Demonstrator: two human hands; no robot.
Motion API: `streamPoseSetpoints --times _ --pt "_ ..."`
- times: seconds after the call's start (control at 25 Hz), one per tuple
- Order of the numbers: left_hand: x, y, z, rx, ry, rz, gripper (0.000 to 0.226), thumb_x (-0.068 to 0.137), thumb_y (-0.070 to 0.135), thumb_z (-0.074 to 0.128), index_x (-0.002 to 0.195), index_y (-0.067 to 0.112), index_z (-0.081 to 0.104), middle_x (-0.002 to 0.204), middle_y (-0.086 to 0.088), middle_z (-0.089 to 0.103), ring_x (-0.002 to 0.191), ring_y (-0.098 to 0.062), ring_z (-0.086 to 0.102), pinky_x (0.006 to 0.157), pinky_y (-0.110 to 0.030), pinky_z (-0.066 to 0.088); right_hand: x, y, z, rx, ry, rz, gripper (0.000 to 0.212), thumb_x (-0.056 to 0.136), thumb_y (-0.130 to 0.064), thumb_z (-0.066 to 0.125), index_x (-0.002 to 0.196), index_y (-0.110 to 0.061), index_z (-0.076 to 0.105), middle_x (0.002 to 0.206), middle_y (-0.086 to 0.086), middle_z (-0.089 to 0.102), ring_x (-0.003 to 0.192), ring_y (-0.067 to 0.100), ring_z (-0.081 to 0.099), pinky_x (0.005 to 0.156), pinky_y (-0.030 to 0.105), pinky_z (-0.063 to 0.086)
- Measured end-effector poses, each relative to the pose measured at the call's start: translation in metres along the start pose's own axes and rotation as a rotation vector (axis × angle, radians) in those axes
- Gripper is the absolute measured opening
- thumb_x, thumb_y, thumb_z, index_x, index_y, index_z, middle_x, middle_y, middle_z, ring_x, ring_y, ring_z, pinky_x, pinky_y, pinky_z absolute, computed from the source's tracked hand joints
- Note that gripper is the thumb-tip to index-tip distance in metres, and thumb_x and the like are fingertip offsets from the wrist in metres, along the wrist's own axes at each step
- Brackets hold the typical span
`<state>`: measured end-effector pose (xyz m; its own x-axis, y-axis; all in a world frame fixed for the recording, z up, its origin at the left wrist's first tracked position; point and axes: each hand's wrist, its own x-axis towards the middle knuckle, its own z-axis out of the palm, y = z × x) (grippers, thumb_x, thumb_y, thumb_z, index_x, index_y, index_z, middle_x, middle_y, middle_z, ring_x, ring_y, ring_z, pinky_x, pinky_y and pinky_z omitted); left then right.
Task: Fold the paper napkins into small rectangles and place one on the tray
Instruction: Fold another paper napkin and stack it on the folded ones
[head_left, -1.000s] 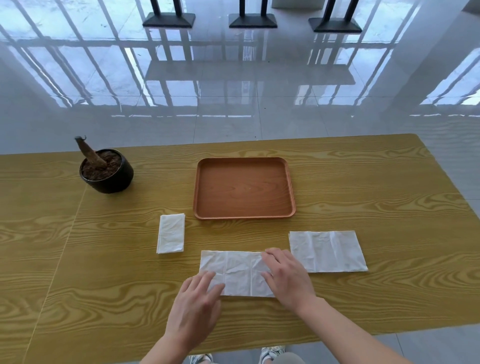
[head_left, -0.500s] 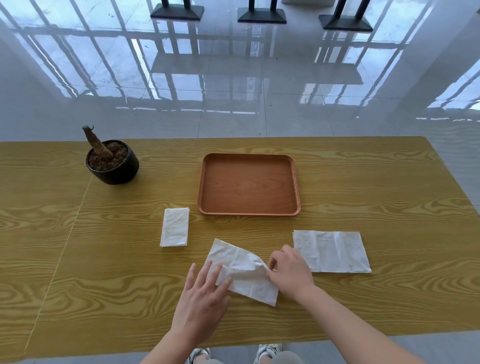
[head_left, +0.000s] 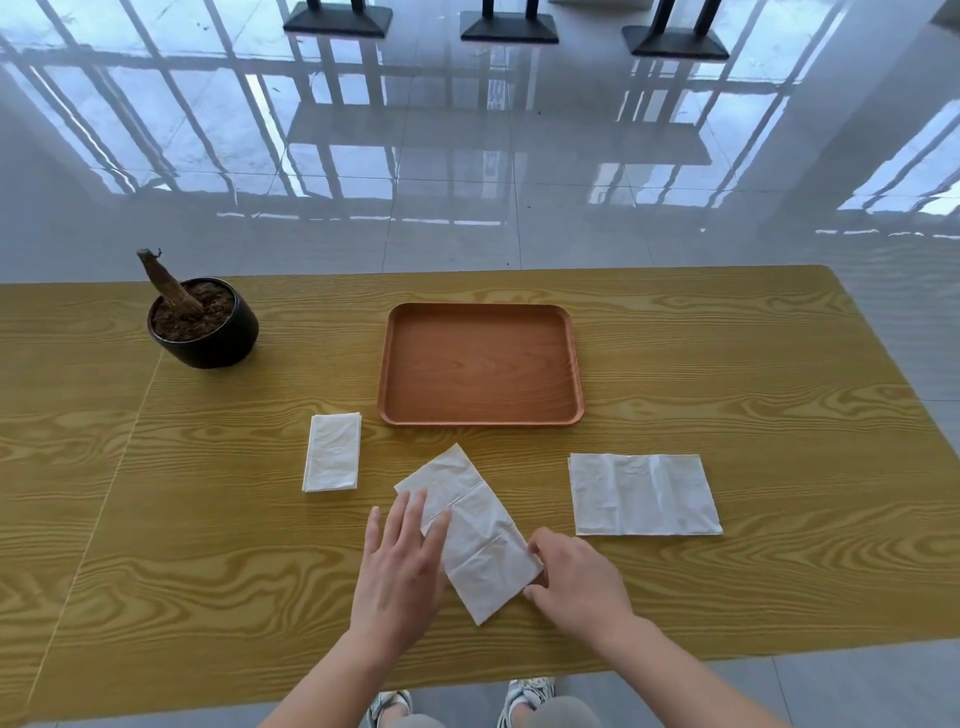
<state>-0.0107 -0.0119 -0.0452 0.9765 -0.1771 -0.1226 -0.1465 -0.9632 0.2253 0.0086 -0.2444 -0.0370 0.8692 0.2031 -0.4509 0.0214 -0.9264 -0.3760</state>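
Note:
A white napkin (head_left: 478, 530) folded into a long strip lies diagonally on the wooden table, near the front edge. My left hand (head_left: 402, 566) rests flat with spread fingers on its left side. My right hand (head_left: 574, 582) pinches its lower right edge between thumb and fingers. The brown wooden tray (head_left: 480, 421) sits behind it with nothing in it. Left of the tray's front corner lies a small folded napkin rectangle (head_left: 332, 452). A wider, flatter napkin (head_left: 644, 493) lies to the right.
A black pot (head_left: 205, 332) with soil and a cut stump stands at the back left of the table (head_left: 727, 364). Beyond the table is a glossy tiled floor with dark stand bases (head_left: 509, 28). My shoes show below the front edge.
The napkin under my hands has turned from lying level to lying diagonally, its right end swung toward me. My right hand moved down with that end; my left hand stayed on the left part.

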Motion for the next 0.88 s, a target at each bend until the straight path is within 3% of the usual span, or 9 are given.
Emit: streamPoseSetpoints --times 0.04,0.12,0.2,0.4,0.48,0.68,0.76,0.88 --pt "-0.005 0.004 0.001 -0.054 0.04 0.032 0.042 0.078 0.026 0.071 0.118 0.021 0.06 0.13 -0.008 0.051 0.121 -0.033 0.054 0.1 -0.049 0.046 -0.002 0.002 0.002 -0.007 0.001 -0.026 0.03 0.082 -0.041 0.066 0.106 -0.032 0.05 0.1 -0.012 0.061 0.097 0.015 0.056 0.072 0.034 0.05" --pt "-0.019 0.016 0.003 -0.135 0.045 0.129 0.035 0.075 0.047 0.069 0.103 0.026 0.061 0.105 0.002 0.054 0.095 -0.02 0.056 0.08 -0.035 0.049 -0.004 0.006 0.002 0.02 0.039 -0.067 0.033 0.084 -0.041 0.065 0.112 -0.033 0.051 0.099 -0.014 0.057 0.098 0.014 0.054 0.074 0.033 0.051" --pt "-0.03 0.025 0.007 -0.121 -0.02 0.174 0.045 0.068 0.061 0.064 0.098 0.028 0.061 0.097 0.006 0.055 0.087 -0.017 0.053 0.074 -0.033 0.047 -0.003 0.008 0.0 0.026 0.063 -0.132 0.04 0.087 -0.038 0.065 0.124 -0.038 0.05 0.1 -0.014 0.048 0.099 0.012 0.051 0.077 0.03 0.051" --pt "-0.033 0.03 0.015 0.007 0.028 0.18 0.012 0.073 0.028 0.067 0.082 0.022 0.064 0.097 0.0 0.062 0.086 -0.025 0.061 0.072 -0.037 0.05 0.0 0.016 -0.005 -0.083 0.011 -0.266 0.044 0.09 -0.038 0.067 0.132 -0.038 0.055 0.112 -0.008 0.048 0.11 0.014 0.05 0.087 0.03 0.052" --pt "-0.035 0.028 0.017 0.025 0.052 0.197 0.011 0.069 0.019 0.073 0.075 0.02 0.063 0.094 -0.001 0.065 0.083 -0.026 0.063 0.069 -0.038 0.052 0.001 0.021 -0.006 -0.075 -0.026 -0.288 0.049 0.087 -0.04 0.072 0.133 -0.036 0.056 0.11 -0.01 0.046 0.108 0.011 0.049 0.089 0.028 0.051" --pt "-0.035 0.026 0.01 -0.34 0.112 -0.001 0.012 0.078 0.017 0.073 0.081 0.025 0.065 0.091 0.014 0.066 0.084 -0.011 0.061 0.07 -0.032 0.048 -0.001 0.025 -0.008 -0.055 -0.052 -0.334 0.06 0.079 -0.037 0.079 0.134 -0.036 0.053 0.11 -0.01 0.048 0.105 0.012 0.047 0.085 0.03 0.052" --pt "-0.035 0.024 0.006 -0.433 0.135 -0.065 0.014 0.08 0.015 0.072 0.085 0.026 0.066 0.086 0.016 0.068 0.081 -0.008 0.062 0.07 -0.031 0.049 -0.001 0.021 -0.007 -0.018 -0.012 -0.346 0.052 0.083 -0.026 0.075 0.131 -0.035 0.057 0.108 -0.008 0.051 0.102 0.013 0.049 0.082 0.031 0.051" --pt "-0.037 0.02 0.002 -0.493 0.129 -0.144 0.018 0.079 0.012 0.074 0.089 0.026 0.07 0.087 0.015 0.07 0.081 -0.009 0.064 0.074 -0.031 0.05 0.003 0.011 -0.009 0.103 0.086 -0.338 0.024 0.09 -0.016 0.067 0.11 -0.029 0.073 0.098 -0.007 0.057 0.093 0.014 0.053 0.076 0.032 0.051"
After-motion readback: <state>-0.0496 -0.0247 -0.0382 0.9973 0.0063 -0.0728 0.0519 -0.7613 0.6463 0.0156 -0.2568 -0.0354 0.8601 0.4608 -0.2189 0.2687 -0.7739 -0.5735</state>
